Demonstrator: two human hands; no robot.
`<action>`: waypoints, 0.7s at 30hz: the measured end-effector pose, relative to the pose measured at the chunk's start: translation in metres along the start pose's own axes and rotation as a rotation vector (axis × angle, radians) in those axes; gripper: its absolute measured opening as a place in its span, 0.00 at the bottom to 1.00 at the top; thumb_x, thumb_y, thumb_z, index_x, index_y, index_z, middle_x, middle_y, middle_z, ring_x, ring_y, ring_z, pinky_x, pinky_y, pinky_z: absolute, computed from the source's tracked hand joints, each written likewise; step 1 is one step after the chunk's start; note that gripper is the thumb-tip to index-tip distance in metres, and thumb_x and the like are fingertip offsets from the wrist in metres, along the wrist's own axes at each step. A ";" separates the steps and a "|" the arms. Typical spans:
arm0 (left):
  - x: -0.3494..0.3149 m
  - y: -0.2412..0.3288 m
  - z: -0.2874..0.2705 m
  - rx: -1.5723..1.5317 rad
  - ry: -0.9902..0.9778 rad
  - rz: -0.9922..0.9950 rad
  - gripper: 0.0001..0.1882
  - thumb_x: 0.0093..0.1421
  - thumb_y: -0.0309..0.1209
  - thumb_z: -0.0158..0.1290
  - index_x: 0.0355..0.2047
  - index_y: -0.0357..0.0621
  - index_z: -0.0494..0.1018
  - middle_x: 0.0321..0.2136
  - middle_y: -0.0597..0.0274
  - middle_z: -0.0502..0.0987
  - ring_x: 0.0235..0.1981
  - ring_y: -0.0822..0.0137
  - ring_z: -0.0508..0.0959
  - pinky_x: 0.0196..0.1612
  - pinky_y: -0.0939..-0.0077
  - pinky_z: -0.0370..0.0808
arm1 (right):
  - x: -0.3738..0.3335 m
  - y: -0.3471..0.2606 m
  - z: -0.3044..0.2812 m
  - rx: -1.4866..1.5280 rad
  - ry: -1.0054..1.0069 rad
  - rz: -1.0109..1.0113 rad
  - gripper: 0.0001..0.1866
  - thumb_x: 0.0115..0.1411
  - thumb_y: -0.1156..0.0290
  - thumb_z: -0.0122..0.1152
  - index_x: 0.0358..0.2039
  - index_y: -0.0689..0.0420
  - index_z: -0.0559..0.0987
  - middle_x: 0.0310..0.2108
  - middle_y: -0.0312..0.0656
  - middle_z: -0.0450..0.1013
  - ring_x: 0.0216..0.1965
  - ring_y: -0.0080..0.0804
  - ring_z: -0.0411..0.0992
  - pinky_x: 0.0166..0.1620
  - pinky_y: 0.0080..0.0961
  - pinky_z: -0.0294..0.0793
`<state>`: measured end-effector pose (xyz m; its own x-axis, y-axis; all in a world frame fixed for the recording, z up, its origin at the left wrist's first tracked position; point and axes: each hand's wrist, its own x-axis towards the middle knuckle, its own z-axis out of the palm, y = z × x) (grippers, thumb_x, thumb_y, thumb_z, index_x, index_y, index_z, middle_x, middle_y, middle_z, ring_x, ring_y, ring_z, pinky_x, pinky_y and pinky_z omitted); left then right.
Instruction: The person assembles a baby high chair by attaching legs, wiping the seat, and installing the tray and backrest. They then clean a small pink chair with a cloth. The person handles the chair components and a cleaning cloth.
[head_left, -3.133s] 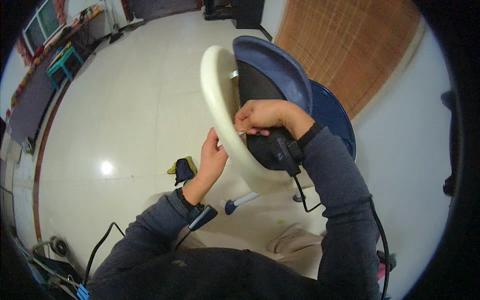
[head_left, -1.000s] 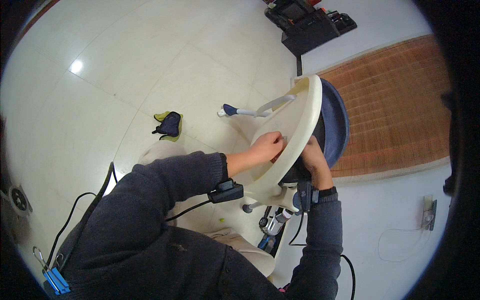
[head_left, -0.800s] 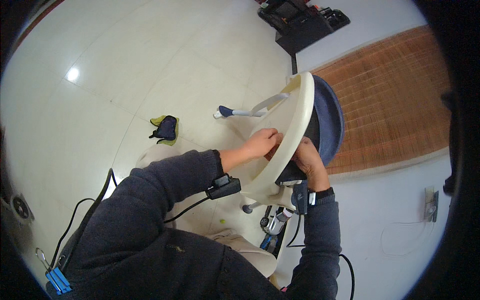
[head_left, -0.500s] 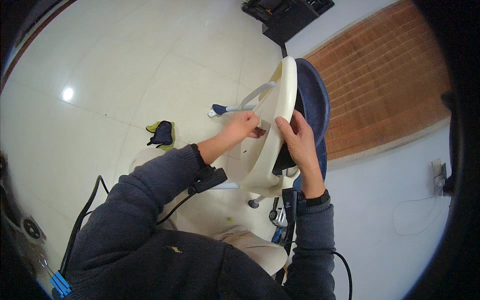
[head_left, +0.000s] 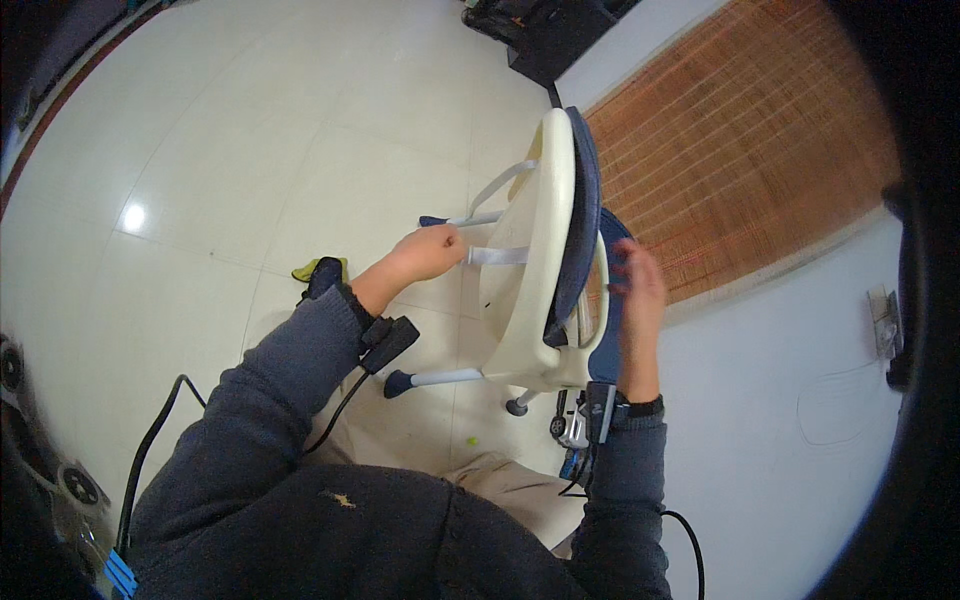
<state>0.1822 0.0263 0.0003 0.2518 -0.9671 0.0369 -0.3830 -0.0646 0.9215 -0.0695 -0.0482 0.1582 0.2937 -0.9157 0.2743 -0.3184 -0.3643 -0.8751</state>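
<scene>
A black-and-yellow cloth (head_left: 325, 272) and a silver toy car (head_left: 575, 430) lie near the cream plastic chair (head_left: 556, 200) on the glossy floor (head_left: 250, 180), woven blind (head_left: 740, 150) beyond. The left hand (head_left: 432, 252) pinches its flat grey strap (head_left: 500, 256); the blurred right hand (head_left: 638, 285), loosely spread, seems empty.

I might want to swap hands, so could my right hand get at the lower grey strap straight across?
Probably not: the right hand is on the opposite side, with the cream plastic shell and navy panel between it and the lower grey strap. It would likely need to go around.
</scene>
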 end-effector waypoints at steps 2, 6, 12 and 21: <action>-0.004 0.000 0.001 0.484 0.325 0.172 0.19 0.57 0.39 0.50 0.44 0.40 0.71 0.36 0.54 0.75 0.32 0.65 0.76 0.38 0.74 0.73 | -0.003 0.021 0.011 -0.034 -0.177 0.203 0.19 0.67 0.61 0.43 0.51 0.57 0.74 0.45 0.34 0.72 0.42 0.22 0.67 0.47 0.20 0.66; -0.005 0.029 -0.002 -0.463 0.184 0.239 0.27 0.57 0.43 0.53 0.53 0.40 0.65 0.42 0.52 0.69 0.37 0.66 0.73 0.40 0.74 0.70 | -0.017 0.047 0.035 0.063 -0.341 0.258 0.19 0.67 0.65 0.44 0.54 0.58 0.71 0.46 0.37 0.72 0.46 0.25 0.67 0.51 0.20 0.64; -0.039 0.086 0.020 -0.321 0.134 0.437 0.34 0.57 0.43 0.54 0.57 0.38 0.57 0.39 0.54 0.69 0.38 0.65 0.73 0.43 0.71 0.71 | -0.015 0.051 0.051 0.021 -0.455 0.116 0.16 0.65 0.64 0.49 0.47 0.61 0.74 0.36 0.35 0.72 0.35 0.19 0.66 0.40 0.16 0.66; -0.052 0.084 0.034 -0.686 -0.039 0.388 0.35 0.55 0.30 0.57 0.59 0.41 0.52 0.45 0.60 0.71 0.44 0.71 0.73 0.43 0.77 0.72 | 0.012 0.068 -0.016 0.207 -0.202 0.273 0.10 0.59 0.60 0.59 0.29 0.53 0.75 0.24 0.27 0.69 0.25 0.17 0.64 0.31 0.16 0.63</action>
<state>0.1063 0.0629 0.0627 0.1763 -0.8983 0.4025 0.1996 0.4330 0.8790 -0.1024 -0.0865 0.1081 0.4014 -0.9148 -0.0457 -0.2271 -0.0510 -0.9725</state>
